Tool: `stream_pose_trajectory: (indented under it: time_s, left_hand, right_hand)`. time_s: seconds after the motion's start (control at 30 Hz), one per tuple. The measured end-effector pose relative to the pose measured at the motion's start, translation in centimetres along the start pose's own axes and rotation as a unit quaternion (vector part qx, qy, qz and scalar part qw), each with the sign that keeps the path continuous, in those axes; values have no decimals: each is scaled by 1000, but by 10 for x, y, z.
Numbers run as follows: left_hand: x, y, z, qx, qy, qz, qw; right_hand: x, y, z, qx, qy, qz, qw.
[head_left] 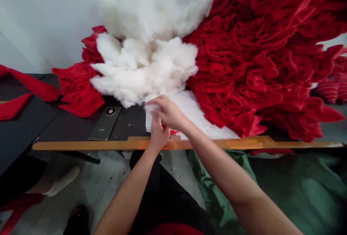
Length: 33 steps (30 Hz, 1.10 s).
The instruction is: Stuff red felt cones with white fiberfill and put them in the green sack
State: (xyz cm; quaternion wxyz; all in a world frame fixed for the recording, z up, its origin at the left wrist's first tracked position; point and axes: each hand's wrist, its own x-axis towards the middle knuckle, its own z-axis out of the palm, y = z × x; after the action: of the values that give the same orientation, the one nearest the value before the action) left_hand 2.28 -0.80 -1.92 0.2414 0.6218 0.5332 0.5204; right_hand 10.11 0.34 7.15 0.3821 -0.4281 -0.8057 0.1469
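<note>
My left hand point(159, 132) is closed near the table's front edge, with a bit of red fabric point(174, 132) showing beside its fingers. Just above it, my right hand point(168, 111) reaches across and overlaps it; its fingertips are blurred, and what they hold, if anything, cannot be made out. Both hands are over a white sheet point(189, 106) lying on the dark table. A large heap of fluffy white stuffing point(149, 68) rises right behind the hands.
Piled red fabric pieces point(244, 65) fill the right side. A smaller red pile point(81, 90) and a phone point(105, 123) are at the left. Orange-brown tape runs along the table edge point(81, 145). Green cloth point(217, 188) hangs below. Another person's foot point(63, 181) shows lower left.
</note>
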Motion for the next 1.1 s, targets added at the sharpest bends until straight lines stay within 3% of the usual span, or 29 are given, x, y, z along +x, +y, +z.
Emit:
stream_pose_trajectory:
  time_s: [0.07, 0.13, 0.2, 0.27, 0.43, 0.53, 0.6, 0.67, 0.8, 0.97, 1.03, 1.1]
  left_hand:
    - [-3, 4, -1, -14, 20, 28, 999]
    - [-5, 7, -1, -19, 41, 58, 997]
    - [-5, 9, -1, -17, 51, 68, 996]
    - [-6, 10, 0, -16, 53, 60, 997]
    - [-8, 11, 0, 14, 42, 65, 997]
    - [-9, 12, -1, 21, 3, 92, 996]
    - [-10, 11, -1, 21, -15, 98, 995]
    - [-11, 9, 1, 25, 5, 82, 996]
    - [-8, 2, 7, 18, 34, -1, 999]
    - [1, 2, 8, 52, -7, -46, 998]
    - [3, 5, 7, 71, -12, -37, 997]
    - [4, 8, 6, 101, -5, -16, 995]
  right_hand:
    - [-22, 16, -32, 57, 56, 49, 996]
    - [-51, 32, -49, 128, 107, 115, 979]
    - [-78, 42, -47, 166, 117, 156, 967]
    - [-92, 47, -31, 141, 118, 162, 970]
    - [-77, 51, 11, -92, 173, 123, 973]
    - [-63, 57, 20, -139, 164, 116, 970]
    - [-60, 62, 22, -131, 143, 127, 973]
    - [-61, 65, 24, -120, 144, 142, 972]
    - [-66, 70, 18, -77, 149, 182, 969]
    - [-66, 80, -8, 107, 5, 158, 982]
    - [-63, 81, -14, 152, 4, 186, 971]
    - [-61, 78, -13, 134, 42, 232, 962]
